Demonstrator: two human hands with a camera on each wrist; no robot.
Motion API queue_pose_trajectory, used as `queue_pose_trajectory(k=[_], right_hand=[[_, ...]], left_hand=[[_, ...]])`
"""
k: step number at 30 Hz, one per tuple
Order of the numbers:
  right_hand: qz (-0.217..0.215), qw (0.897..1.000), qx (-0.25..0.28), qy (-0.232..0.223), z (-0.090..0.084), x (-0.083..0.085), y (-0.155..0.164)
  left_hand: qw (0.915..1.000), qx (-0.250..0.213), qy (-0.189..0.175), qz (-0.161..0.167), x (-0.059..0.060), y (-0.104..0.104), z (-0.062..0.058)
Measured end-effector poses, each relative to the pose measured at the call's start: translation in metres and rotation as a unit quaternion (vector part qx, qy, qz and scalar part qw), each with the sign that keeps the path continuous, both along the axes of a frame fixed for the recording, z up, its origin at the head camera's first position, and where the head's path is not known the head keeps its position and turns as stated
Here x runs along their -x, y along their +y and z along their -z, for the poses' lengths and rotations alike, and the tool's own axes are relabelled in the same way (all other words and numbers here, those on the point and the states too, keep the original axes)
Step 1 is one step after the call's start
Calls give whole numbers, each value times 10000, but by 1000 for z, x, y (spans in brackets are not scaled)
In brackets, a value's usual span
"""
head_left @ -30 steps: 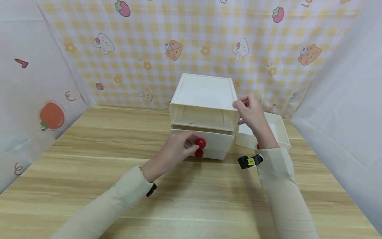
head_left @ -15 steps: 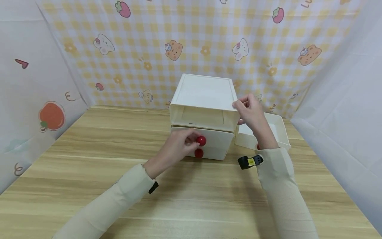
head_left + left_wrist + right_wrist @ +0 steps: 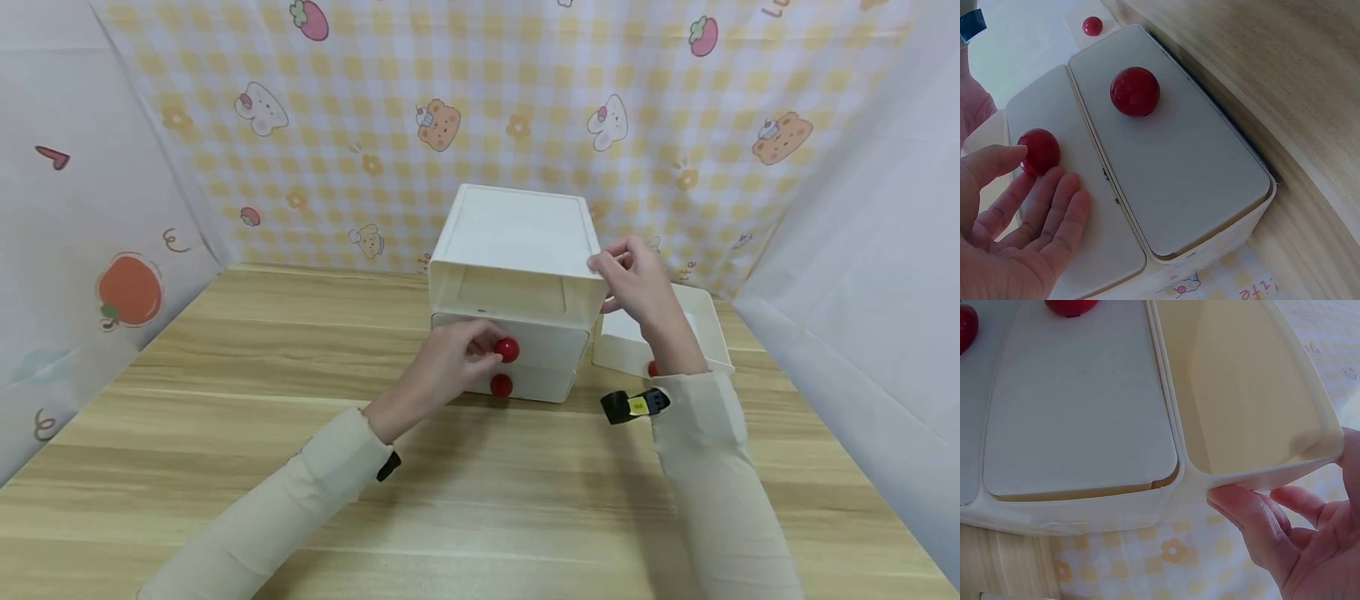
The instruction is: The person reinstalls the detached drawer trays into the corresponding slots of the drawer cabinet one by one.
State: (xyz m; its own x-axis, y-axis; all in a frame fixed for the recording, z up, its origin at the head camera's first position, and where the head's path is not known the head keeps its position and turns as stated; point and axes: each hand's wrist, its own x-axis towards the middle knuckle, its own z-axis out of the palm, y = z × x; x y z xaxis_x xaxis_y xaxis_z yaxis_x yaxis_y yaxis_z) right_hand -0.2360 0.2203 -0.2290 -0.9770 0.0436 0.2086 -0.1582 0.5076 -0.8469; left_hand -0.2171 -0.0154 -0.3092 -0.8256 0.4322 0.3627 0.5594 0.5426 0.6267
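White drawer cabinet (image 3: 517, 250) at table (image 3: 225, 375) centre. Left hand (image 3: 450, 367), fingers relaxed and straight, touches upper red knob (image 3: 507, 349) at its 3 o'clock. Right hand (image 3: 637, 283) grips cabinet's top right corner. 3 red knobs visible, 2 closed drawers, 1 empty slot, 1 removed drawer (image 3: 693, 321) at cabinet's 3 o'clock.

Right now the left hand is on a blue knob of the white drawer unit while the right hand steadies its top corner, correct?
Not quite: the knob is red, as the head view shows. The left hand touches it on the white drawer unit, and the right hand steadies the top corner.
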Motion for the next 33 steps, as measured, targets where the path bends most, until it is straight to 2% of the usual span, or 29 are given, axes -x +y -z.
queue_pose_trajectory(k=[14,18,21,24,27,30,33], right_hand=[[-148,9998,-42,140,3,-1,3],[-149,9997,-54,169,3,0,3],[-148,9997,-51,179,3,0,2],[-135,9998,-53,167,3,0,3],[-136,9998,-42,160,4,0,4],[-152,9997,-6,167,4,0,4],[-166,9997,8,178,5,1,4]], left_hand=[[9999,73,-84,41,1,0,-1],[9997,246,-17,35,-2,0,-5],[9980,531,315,-102,-7,-3,-13],[9941,655,834,-217,-13,-5,-26],[9894,397,1389,-141,-18,-7,-41],[9819,-86,1893,-59,-17,-11,-58],[9769,-402,2089,-212,-11,-16,-72]])
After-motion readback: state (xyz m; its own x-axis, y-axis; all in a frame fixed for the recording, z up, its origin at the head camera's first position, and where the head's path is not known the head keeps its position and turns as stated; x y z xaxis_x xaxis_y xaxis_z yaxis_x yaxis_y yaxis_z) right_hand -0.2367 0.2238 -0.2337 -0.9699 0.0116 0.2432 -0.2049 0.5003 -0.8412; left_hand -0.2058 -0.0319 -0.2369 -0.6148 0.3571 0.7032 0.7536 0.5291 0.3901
